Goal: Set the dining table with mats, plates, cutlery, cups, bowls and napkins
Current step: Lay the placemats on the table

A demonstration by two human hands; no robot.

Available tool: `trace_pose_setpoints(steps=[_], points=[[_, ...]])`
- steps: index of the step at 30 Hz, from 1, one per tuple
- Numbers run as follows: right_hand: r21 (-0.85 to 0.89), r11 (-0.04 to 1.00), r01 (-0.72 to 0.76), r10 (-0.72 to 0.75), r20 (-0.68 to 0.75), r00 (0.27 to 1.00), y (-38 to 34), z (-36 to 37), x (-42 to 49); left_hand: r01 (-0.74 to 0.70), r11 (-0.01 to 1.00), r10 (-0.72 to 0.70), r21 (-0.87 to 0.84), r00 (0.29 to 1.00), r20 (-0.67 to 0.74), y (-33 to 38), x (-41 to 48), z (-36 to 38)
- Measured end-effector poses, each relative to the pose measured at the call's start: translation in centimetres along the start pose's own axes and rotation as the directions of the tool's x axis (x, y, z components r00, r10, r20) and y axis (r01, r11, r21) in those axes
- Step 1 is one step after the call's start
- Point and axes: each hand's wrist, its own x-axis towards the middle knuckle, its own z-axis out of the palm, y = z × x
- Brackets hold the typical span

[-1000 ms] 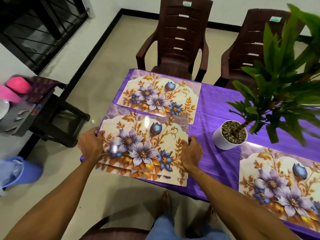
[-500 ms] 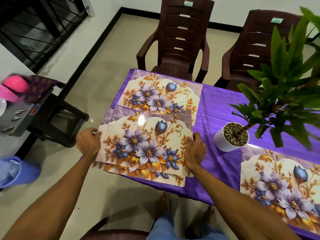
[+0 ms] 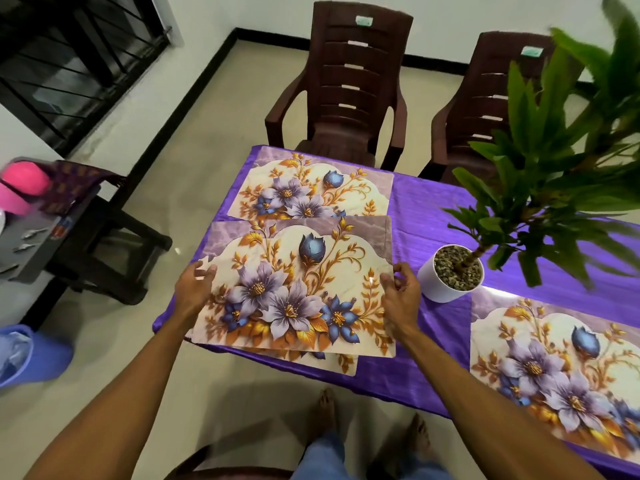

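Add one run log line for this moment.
step: laying mats | left hand: grips top mat | right hand: grips top mat | under it: stack | laid: far mat, right mat

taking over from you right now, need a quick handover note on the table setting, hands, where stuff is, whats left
Left grip holds the left edge of the top mat; right grip pinches its right edge.
The top mat is over the table's near-left corner, and another mat peeks out beneath it.
Done: far mat laid before the left chair; right mat laid near the potted plant.
Left: place the remaining mats, then plates, cutlery, cups, bowls and napkins. None of these are on the purple tablecloth in view.
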Motion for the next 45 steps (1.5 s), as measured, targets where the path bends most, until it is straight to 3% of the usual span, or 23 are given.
trace_pose_setpoints(steps=[4, 8, 14, 19, 24, 35, 39, 45], points=[[0.104, 0.994, -0.039, 0.034, 0.047, 0.998, -0.1, -3.0, 0.0, 0.112, 0.975, -0.096, -0.19, 0.991, 0.092, 0.3, -0.4, -0.1], [0.131, 0.991, 0.008, -0.02, 0.087, 0.996, 0.2, -6.1, -0.7, 0.228, 0.912, -0.155, -0.341, 0.961, 0.228, -0.5, -2.0, -0.7], [0.174, 0.985, 0.01, -0.041, 0.179, 0.983, 2.0, -12.3, -2.3, 0.156, 0.859, -0.003, -0.487, 0.954, 0.301, -0.3, -9.2, 0.4], [0.174, 0.984, -0.033, -0.01, 0.236, 0.972, 3.6, -19.2, -3.1, 0.098, 0.859, 0.018, -0.503, 0.975, 0.219, 0.0, -16.2, 3.0], [0.195, 0.981, -0.01, -0.037, 0.238, 0.971, 5.0, -29.1, -3.0, 0.054, 0.831, 0.092, -0.553, 0.968, 0.232, 4.6, -25.5, 8.5], [0.165, 0.986, -0.02, 0.03, -0.061, 0.998, 9.6, -51.4, 4.0, 0.231, 0.821, 0.071, -0.522, 0.866, 0.495, 15.5, -31.5, 27.8], [0.125, 0.991, -0.038, 0.062, -0.192, 0.98, 10.3, -57.2, 7.3, 0.194, 0.864, 0.107, -0.465, 0.831, 0.546, 19.6, -32.2, 35.4], [0.014, 0.998, -0.059, 0.061, -0.254, 0.965, 9.8, -61.2, 12.9, 0.118, 0.87, 0.173, -0.478, 0.835, 0.521, 26.0, -30.2, 44.7]])
